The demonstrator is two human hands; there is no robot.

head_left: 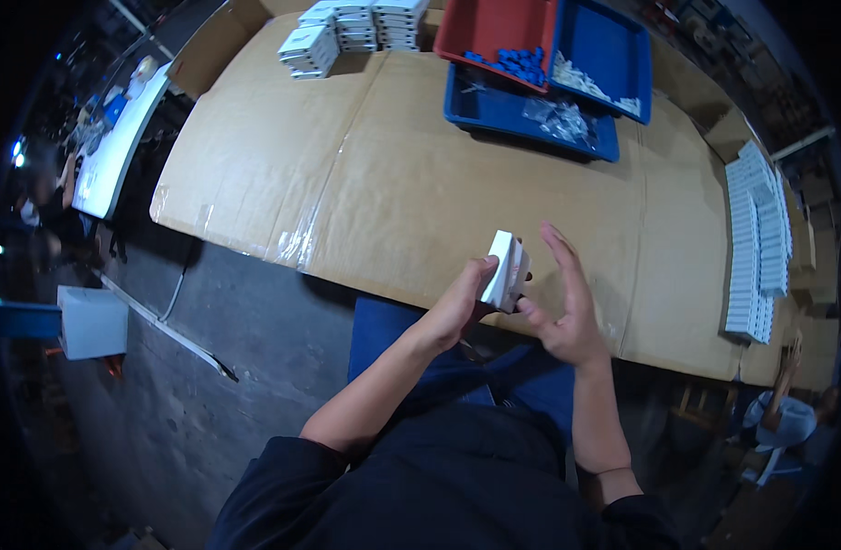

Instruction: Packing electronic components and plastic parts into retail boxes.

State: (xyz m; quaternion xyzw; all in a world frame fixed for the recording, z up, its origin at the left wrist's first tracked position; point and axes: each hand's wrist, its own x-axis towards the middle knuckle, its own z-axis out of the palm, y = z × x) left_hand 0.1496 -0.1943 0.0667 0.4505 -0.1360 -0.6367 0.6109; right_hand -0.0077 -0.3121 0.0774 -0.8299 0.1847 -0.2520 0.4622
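- White block-like piece: slim, flat-sided, tilted, held up at the near edge of the cardboard tabletop.
- Left hand: closed on the piece, thumb against its white side.
- Right hand: open, fingers spread, just beside it; whether the thumb touches, I cannot tell.
- Room: wide cardboard stretch between hands and 3 trays; white stacks far left, white rows along the right edge.
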